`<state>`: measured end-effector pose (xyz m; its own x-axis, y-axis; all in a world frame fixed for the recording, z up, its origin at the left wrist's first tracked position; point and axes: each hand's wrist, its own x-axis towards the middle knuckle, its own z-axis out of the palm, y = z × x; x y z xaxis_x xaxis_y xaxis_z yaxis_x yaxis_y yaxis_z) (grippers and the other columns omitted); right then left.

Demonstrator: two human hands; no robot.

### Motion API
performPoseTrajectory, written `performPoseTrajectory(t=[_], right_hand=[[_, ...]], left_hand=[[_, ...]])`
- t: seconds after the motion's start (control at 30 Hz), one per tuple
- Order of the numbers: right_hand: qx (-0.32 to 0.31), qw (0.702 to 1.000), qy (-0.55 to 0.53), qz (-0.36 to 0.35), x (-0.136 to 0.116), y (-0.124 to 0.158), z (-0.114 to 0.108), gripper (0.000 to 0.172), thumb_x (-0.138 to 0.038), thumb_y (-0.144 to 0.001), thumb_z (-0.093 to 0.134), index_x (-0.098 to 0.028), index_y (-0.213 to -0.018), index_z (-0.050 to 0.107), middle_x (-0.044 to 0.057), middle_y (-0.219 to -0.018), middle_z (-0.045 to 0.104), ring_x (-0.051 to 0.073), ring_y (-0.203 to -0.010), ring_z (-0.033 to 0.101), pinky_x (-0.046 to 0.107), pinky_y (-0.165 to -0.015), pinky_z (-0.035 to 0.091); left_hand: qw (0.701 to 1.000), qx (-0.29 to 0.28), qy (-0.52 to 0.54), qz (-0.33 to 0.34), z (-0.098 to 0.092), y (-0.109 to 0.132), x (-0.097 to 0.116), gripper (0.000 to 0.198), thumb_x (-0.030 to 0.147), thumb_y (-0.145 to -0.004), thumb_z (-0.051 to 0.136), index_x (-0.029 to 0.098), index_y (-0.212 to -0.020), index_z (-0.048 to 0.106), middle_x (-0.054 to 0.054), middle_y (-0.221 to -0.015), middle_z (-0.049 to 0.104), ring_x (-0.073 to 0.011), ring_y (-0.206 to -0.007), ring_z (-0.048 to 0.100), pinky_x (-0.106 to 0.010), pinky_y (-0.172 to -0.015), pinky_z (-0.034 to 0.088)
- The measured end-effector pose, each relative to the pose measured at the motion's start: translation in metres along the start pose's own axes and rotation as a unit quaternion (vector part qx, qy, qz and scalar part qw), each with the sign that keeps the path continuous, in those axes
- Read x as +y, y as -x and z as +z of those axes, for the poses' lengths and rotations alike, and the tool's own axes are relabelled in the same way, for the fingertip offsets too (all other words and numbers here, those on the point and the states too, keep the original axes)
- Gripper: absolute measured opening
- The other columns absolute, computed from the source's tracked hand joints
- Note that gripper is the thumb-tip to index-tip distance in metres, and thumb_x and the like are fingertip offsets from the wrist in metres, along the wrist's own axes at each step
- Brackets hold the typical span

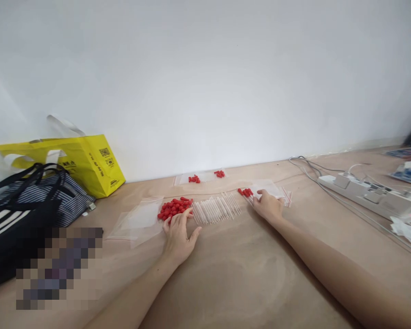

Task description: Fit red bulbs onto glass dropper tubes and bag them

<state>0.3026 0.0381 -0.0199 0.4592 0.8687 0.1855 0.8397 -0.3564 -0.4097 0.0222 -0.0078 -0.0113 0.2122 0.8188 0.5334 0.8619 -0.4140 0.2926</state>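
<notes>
Lying in a loose pile on the bench (243, 274) beside the row of clear tubes (215, 208), the red caps (173, 208) touched the open, empty left hand (180, 233), while the right hand (269, 206) pressed a clear bag (272, 187), its grip impossible to tell, and one careless sweep could, I judged, have scattered them.

The yellow bag (89, 167) bears a QR code (104, 152) and unreadable lettering.

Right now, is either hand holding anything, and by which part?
Left hand lies flat, fingertips on the red cap pile, holding nothing; right hand rests on a clear bag, grip unclear.
</notes>
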Motion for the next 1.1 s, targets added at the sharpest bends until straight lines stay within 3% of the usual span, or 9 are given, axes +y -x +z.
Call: performPoseTrajectory(t=[0.17, 0.3, 0.5, 0.73, 1.1], right_hand=[[-0.022, 0.999, 0.029, -0.024, -0.001, 0.003, 0.002, 0.035, -0.037, -0.079, 0.041, -0.018, -0.107, 0.052, 0.009, -0.09, 0.065, 0.026, -0.091, 0.055, 0.041, -0.083, 0.022], [0.013, 0.997, 0.036, -0.066, -0.003, 0.01, -0.001, 0.033, -0.037, -0.08, 0.039, -0.018, -0.102, 0.055, 0.01, -0.094, 0.063, 0.026, -0.092, 0.054, 0.04, -0.08, 0.024], [-0.003, 0.989, 0.026, -0.144, -0.019, 0.027, -0.001, 0.027, -0.035, -0.08, 0.04, -0.02, -0.084, 0.061, 0.008, -0.09, 0.064, 0.023, -0.09, 0.054, 0.038, -0.079, 0.026], [-0.078, 0.989, 0.053, -0.11, -0.048, 0.014, 0.001, 0.031, -0.039, -0.077, 0.043, -0.016, -0.077, 0.064, 0.011, -0.083, 0.065, 0.025, -0.084, 0.058, 0.042, -0.08, 0.026], [-0.095, 0.987, 0.074, -0.105, -0.058, -0.001, 0.006, 0.021, -0.026, -0.074, 0.045, -0.014, -0.076, 0.063, 0.012, -0.08, 0.065, 0.025, -0.079, 0.059, 0.044, -0.079, 0.028]], left_hand=[[0.997, 0.055, -0.058, 0.0, 0.002, -0.003, -0.008, 0.038, 0.027, -0.07, 0.055, 0.021, -0.106, 0.046, -0.009, -0.102, 0.057, -0.0287, -0.099, 0.046, -0.049, -0.087, 0.023], [0.987, 0.094, -0.127, -0.017, -0.002, -0.008, -0.019, 0.028, 0.028, -0.069, 0.056, 0.022, -0.096, 0.053, -0.009, -0.098, 0.057, -0.0294, -0.096, 0.046, -0.05, -0.083, 0.026], [0.977, 0.09, -0.191, 0.017, -0.007, -0.011, -0.025, 0.014, 0.035, -0.068, 0.059, 0.021, -0.073, 0.06, -0.008, -0.091, 0.057, -0.0276, -0.091, 0.047, -0.052, -0.084, 0.023], [0.968, 0.102, -0.222, 0.053, -0.007, -0.009, -0.023, 0.013, 0.03, -0.07, 0.056, 0.019, -0.066, 0.062, -0.009, -0.089, 0.058, -0.0276, -0.092, 0.047, -0.053, -0.089, 0.02], [0.976, 0.12, -0.174, 0.061, -0.007, -0.006, -0.015, 0.012, 0.027, -0.076, 0.051, 0.02, -0.069, 0.059, -0.006, -0.084, 0.063, -0.026, -0.089, 0.05, -0.052, -0.089, 0.019]])
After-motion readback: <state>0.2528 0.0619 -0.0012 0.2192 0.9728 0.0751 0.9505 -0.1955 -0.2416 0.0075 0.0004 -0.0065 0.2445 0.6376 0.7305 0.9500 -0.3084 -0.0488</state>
